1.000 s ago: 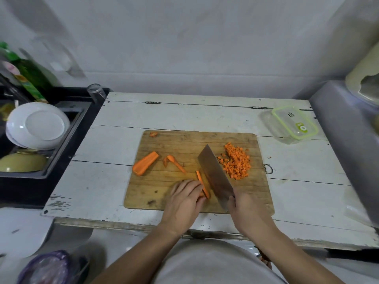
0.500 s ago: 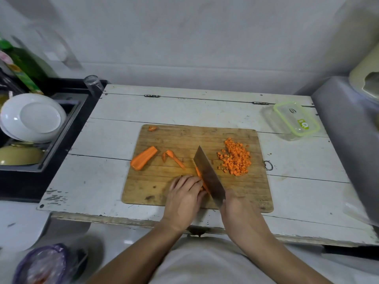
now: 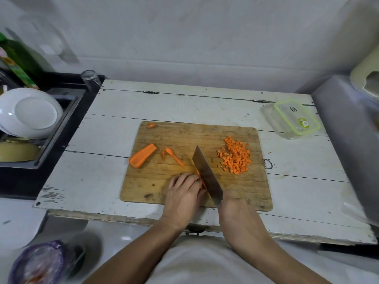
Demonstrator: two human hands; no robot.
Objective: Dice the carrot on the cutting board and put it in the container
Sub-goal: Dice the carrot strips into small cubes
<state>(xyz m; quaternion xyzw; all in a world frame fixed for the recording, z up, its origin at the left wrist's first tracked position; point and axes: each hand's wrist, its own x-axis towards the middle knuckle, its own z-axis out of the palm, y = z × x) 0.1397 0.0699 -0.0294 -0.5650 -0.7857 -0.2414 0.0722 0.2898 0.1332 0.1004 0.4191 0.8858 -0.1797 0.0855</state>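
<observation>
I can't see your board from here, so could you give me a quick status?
Left hand holds carrot strip; right hand grips cleaver. Diced pile on board, container closed.

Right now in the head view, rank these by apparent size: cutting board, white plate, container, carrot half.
1. cutting board
2. white plate
3. container, though wide-angle edge distortion makes 2 and 3 close
4. carrot half

Worn white plank table against grey wall
</observation>
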